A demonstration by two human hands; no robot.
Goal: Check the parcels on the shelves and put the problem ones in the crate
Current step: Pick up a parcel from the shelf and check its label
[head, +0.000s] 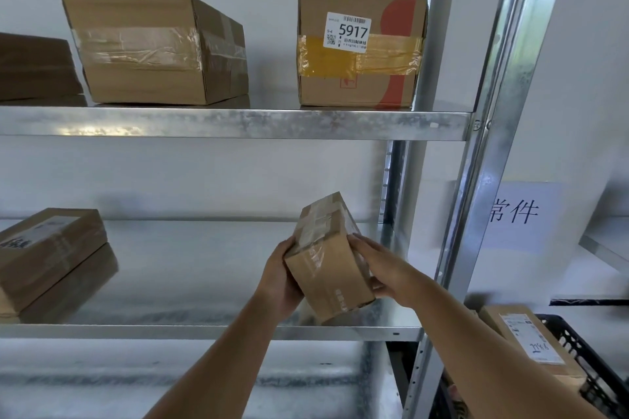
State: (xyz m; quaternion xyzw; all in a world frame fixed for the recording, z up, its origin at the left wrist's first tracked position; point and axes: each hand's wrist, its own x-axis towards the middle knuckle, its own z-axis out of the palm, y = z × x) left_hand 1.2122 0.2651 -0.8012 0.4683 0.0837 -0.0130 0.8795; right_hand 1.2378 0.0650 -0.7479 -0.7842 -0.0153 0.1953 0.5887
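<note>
Head view: 2 hands tilt a small taped parcel point(328, 257) just above the lower shelf point(211, 330).

The left hand point(279, 277) and right hand point(377, 270) each have fingers clamped on an opposite side of the parcel, probably tipping it to check its faces for a label. Above sits a box point(360, 49) labelled 5917 beside an unlabelled box point(153, 49). At the lower right, the black crate point(585, 360) already holds 1 labelled parcel point(531, 343).

Both bare forearms reach up from six o'clock toward twelve, the left hand point(280, 277) cupped with fingers curled at nine o'clock of its load, the right hand point(381, 269) clasping from three o'clock, thumb low.
</note>
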